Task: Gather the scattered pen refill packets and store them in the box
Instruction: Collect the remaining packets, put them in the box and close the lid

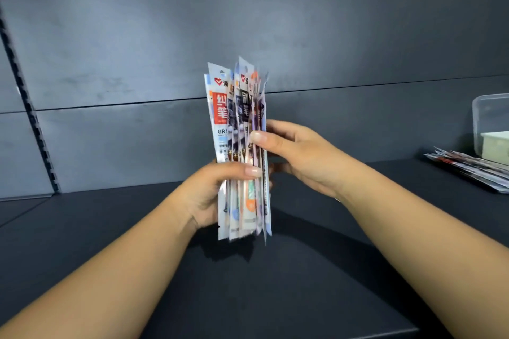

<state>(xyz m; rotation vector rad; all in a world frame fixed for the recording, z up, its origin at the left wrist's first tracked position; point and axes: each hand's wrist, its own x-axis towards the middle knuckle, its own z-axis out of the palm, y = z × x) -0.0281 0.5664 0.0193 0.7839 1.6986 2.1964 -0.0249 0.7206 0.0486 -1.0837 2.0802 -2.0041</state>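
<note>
A bundle of several long white pen refill packets [237,118] stands upright above the middle of the dark shelf. My left hand [212,192] grips the bundle low down, thumb across its front. My right hand [297,151] pinches it from the right at mid height. A clear plastic box [489,118] sits at the far right edge, with a pale green thing inside. More refill packets [468,170] lie flat in a loose pile in front of the box.
The dark grey shelf board [303,283] runs under my arms, with its front edge at the lower right. Grey back panels [165,36] rise behind, and a slotted upright rail [33,118] runs down the left side.
</note>
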